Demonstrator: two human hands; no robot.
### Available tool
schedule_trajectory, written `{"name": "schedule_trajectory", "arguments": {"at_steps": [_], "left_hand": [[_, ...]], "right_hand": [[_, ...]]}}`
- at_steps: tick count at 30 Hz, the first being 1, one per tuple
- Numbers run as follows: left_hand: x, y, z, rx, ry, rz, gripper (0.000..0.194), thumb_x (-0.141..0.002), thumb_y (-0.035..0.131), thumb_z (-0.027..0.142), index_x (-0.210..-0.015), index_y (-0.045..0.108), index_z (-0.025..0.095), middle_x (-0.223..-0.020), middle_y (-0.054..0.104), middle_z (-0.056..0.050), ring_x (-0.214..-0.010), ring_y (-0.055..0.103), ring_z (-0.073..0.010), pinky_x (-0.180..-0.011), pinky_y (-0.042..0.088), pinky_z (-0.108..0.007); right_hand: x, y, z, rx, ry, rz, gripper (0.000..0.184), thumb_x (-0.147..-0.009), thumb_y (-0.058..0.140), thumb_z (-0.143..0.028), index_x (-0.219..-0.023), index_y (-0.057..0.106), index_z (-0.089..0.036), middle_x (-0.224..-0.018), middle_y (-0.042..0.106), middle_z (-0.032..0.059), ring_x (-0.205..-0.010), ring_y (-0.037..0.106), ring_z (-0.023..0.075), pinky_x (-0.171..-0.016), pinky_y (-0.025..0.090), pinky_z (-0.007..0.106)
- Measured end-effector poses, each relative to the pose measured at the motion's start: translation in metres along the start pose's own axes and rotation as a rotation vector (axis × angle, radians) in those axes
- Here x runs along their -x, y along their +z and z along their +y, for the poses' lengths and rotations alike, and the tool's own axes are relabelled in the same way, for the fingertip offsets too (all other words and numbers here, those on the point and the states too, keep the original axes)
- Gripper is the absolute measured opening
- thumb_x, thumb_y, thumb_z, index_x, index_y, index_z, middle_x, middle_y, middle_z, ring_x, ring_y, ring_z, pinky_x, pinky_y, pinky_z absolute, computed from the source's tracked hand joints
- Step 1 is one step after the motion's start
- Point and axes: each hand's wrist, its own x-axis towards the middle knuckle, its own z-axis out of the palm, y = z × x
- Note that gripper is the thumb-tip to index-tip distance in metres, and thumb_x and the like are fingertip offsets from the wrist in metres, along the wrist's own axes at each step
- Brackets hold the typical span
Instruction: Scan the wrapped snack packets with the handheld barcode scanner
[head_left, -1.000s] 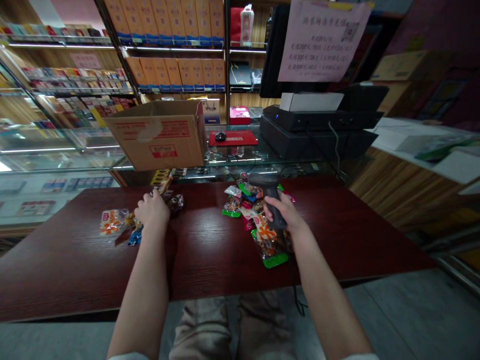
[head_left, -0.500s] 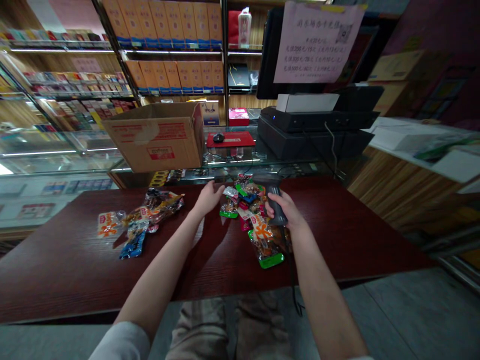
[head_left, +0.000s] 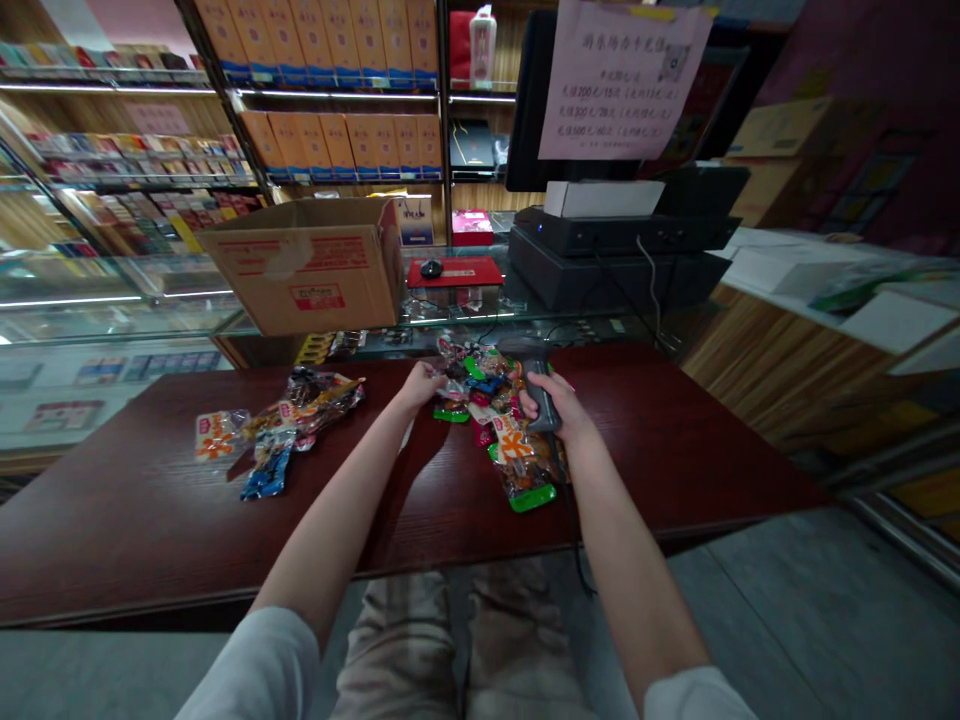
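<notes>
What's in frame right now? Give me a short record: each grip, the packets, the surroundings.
left grip: at the left edge of the right packet pile; whether it pinches a packet is unclear
right grip: closed around the handle of a dark handheld scanner, over the right packet pile
left packet group: lies apart from the right pile, no hand on it
table: dark red-brown, under both packet groups
behind table: open cardboard box; black mouse on red mat
</notes>
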Motion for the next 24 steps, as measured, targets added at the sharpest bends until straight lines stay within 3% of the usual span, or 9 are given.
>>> {"name": "schedule_trajectory", "arguments": {"at_steps": [6,11,15,19,24], "left_hand": [[0.046,-0.045,-0.001,0.194,-0.084,-0.04,0.022,-0.068,0.061,0.0,-0.073,0.047,0.017,-0.063,0.054,0.003,-0.057,0.056,-0.0106,-0.059,0.05,-0.025],[0.066,-0.072,-0.002,0.526,-0.181,-0.117,0.016,-0.076,0.058,-0.002,-0.075,0.054,0.013,-0.069,0.06,-0.002,-0.061,0.06,-0.0114,-0.06,0.053,-0.024],[0.068,-0.082,-0.005,0.713,-0.094,-0.072,0.016,-0.079,0.062,0.002,-0.076,0.053,0.015,-0.072,0.061,0.0,-0.062,0.059,-0.0095,-0.062,0.053,-0.022],[0.066,-0.087,-0.005,0.858,0.034,-0.054,0.016,-0.079,0.063,0.006,-0.084,0.054,0.018,-0.087,0.067,-0.001,-0.075,0.065,-0.0128,-0.076,0.057,-0.031],[0.069,-0.088,-0.003,0.909,0.076,-0.033,0.042,-0.074,0.058,0.0,-0.112,0.058,0.021,-0.113,0.069,-0.004,-0.092,0.067,-0.0139,-0.09,0.054,-0.035]], "right_hand": [[0.006,0.009,-0.002,0.076,-0.011,-0.004,0.034,-0.074,0.073,-0.036,-0.097,0.054,-0.019,-0.06,0.056,-0.0046,-0.043,0.043,0.0081,-0.039,0.034,0.021],[0.009,0.012,-0.004,0.182,-0.026,-0.016,0.032,-0.078,0.07,-0.039,-0.097,0.057,-0.017,-0.053,0.053,-0.0052,-0.041,0.044,0.0092,-0.04,0.035,0.022],[0.022,0.026,-0.011,0.25,-0.024,-0.047,0.028,-0.08,0.068,-0.037,-0.098,0.057,-0.018,-0.05,0.052,-0.0058,-0.039,0.043,0.0094,-0.039,0.034,0.022],[0.036,0.048,-0.007,0.254,0.026,-0.172,0.027,-0.084,0.065,-0.036,-0.101,0.057,-0.017,-0.048,0.05,-0.0062,-0.039,0.043,0.0097,-0.039,0.033,0.021],[0.03,0.063,0.021,0.236,0.098,-0.259,0.031,-0.083,0.065,-0.038,-0.102,0.057,-0.015,-0.048,0.051,-0.0063,-0.037,0.041,0.0089,-0.037,0.034,0.02]]}}
